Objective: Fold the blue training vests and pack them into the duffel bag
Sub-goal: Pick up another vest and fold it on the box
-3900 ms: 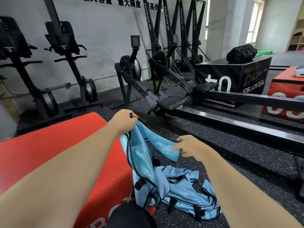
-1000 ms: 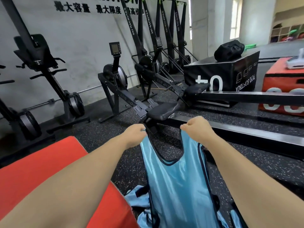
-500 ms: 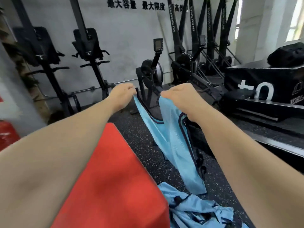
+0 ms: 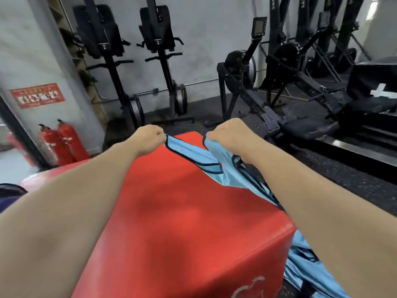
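While left hand [image 4: 148,137] and right hand [image 4: 225,134] still grip its straps, the vest [image 4: 214,168] now hangs over the red box [image 4: 182,222].

One wide-angle view is taken from the head, aimed forward and down. The left hand [image 4: 148,137], right hand [image 4: 225,134] and red surface [image 4: 182,211] are seen close, rowing machines [image 4: 268,100] beyond.
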